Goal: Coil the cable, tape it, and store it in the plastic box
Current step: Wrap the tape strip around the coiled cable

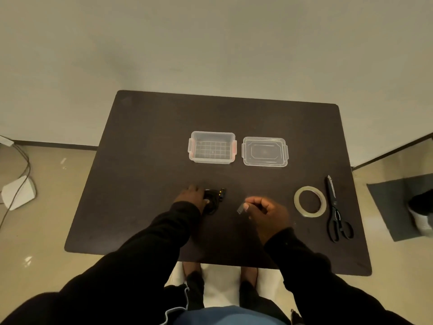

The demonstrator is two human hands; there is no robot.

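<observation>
Black sleeves nearest the lens, both reaching out over the dark table. Left hand laid on the coiled cable, fingers curled over its near-left side, pinning the black bundle to the tabletop; connector end with small yellow marks poking out toward the far right. Right hand raised just beside the coil, thumb and forefinger pinched on a short, pale strip of tape, other fingers folded in. Tape roll and scissors parked to the right, well apart from the coil; plastic box open at the far middle, lid lying beside it. Probably at the taping step, coil not yet bound. Risks from here: strip folding onto itself or sticking to the fingertips before reaching the cable, being thin, clear and hard to see against the dark surface; loops springing loose if the left hand lifts or shifts to make room; tape catching the table instead of wrapping round the bundle, since the coil lies flat; too short a strip failing to close around all the loops. Blur around both hands, so exact finger contact unclear.
</observation>
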